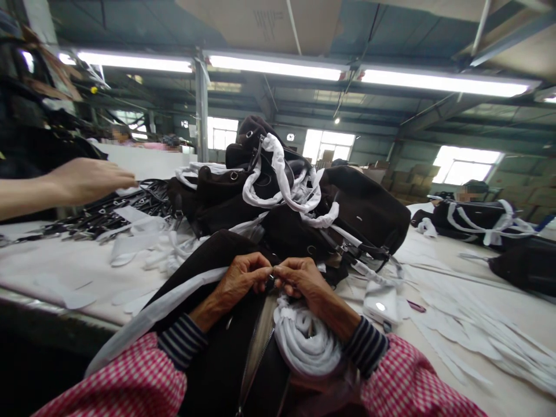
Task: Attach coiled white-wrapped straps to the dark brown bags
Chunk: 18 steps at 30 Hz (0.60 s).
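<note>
Metal pull (271,282) seemingly pinched: left hand (240,279), right hand (305,282).

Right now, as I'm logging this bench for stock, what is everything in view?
table: one, white, across the view
bags: a pile, dark brown, table centre
wrapping strips: several, white, on the pile's handles
straps: a heap, black, table left
co-worker's hand: one, bare, over the straps
far bags: two, dark, table right
device: one, white, lit, table, right of centre
tube lights: three, white, overhead
wrap roll: one, white, bottom centre
zip pull: one, dark, on the nearest bag
left hand: one, pinching zip pull
right hand: one, pinching zip pull
</note>
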Tool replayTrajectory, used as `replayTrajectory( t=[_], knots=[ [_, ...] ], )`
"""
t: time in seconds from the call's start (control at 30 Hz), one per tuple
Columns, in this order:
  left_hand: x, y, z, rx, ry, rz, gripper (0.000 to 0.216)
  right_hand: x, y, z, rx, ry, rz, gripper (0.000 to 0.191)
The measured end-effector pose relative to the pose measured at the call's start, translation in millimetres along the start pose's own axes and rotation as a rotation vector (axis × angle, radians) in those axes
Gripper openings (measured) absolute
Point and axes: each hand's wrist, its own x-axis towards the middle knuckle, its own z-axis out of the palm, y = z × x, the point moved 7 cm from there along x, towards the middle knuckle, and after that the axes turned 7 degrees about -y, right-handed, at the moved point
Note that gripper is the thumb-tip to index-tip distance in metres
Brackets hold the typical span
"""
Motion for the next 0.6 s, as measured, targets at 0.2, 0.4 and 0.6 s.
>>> replayTrajectory(
  t=[0.2, 0.4, 0.6],
  knots=[
    [-1, 0, 1, 0.003, -0.024, -0.01, 0.034, -3, -10, 4, 0.011, 0.012, 0.007, 0.033],
    [-5, 1, 2, 0.058, -0.086, -0.034, 0.028, -5, -20, 13, -0.043, -0.129, 0.0, 0.031],
    [-4, -2, 2, 0.028, -0.118, -0.057, 0.028, -2, -16, 10, -0.04, -0.135, 0.001, 0.034]
  ],
)
